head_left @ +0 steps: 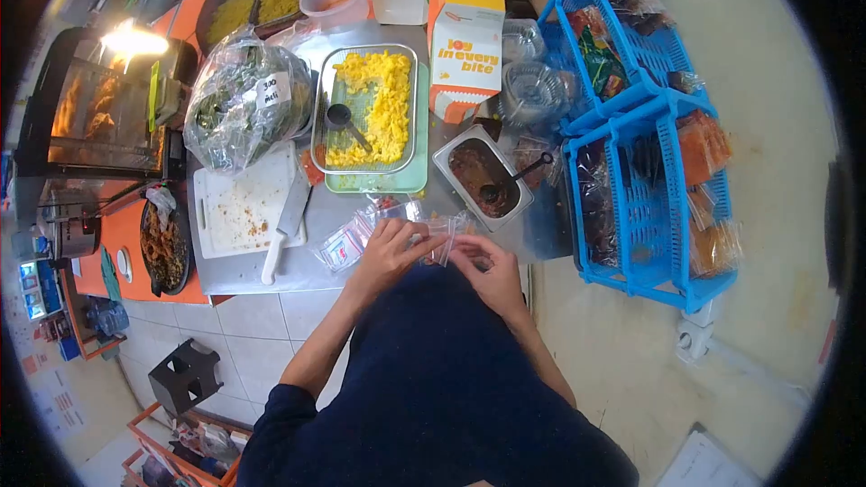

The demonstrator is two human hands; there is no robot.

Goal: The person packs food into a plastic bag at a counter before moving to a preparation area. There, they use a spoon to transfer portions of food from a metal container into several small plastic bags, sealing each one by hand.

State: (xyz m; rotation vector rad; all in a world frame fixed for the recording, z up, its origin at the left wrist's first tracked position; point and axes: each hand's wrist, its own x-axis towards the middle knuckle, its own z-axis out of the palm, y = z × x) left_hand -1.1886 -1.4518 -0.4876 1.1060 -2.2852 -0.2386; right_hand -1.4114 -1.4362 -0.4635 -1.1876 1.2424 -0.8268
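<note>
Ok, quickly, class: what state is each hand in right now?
Left hand: closed, holding a small clear plastic bag.
Right hand: partly curled at the same bag; whether it grips cannot be told.

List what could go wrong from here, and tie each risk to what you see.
The knife lies with its handle towards the counter's front edge; a brushing sleeve might knock it down.
The right hand works close to the sauce container and could jog it.
The small clear bag is at the fingertips, so it might slip.

Chopping board (216,198) left, metal pan (462,194) right, plastic bags (345,245) between, tray (343,90) behind them
</note>
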